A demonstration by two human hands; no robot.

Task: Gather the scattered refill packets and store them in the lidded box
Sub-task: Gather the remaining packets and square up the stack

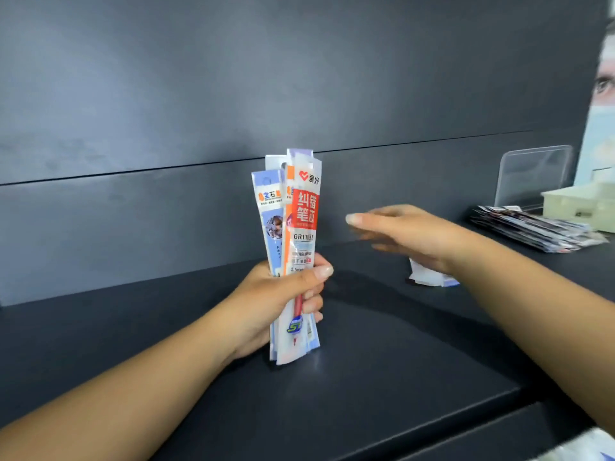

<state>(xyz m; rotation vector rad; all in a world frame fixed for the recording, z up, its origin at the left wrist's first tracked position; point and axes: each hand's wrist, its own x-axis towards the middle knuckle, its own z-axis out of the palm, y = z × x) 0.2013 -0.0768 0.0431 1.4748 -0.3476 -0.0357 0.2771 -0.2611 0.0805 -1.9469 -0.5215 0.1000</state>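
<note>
My left hand [283, 294] grips a bundle of several long refill packets [299, 214], held upright with their lower ends resting on the dark shelf [382, 377]. The front packet is white with a red label. My right hand [409, 232] hovers flat and blurred to the right of the bundle, fingers stretched out, holding nothing. Below its wrist a white packet [429, 276] lies on the shelf, partly hidden by my arm. The pale lidded box [579, 204] stands at the far right, its clear lid [532, 174] tilted up against the wall.
A stack of flat printed packets [535, 229] lies on the shelf just in front of the box. A dark panel wall [299, 94] rises behind the shelf. A printed poster [602, 94] hangs at the right edge. The shelf's front edge runs across the lower right.
</note>
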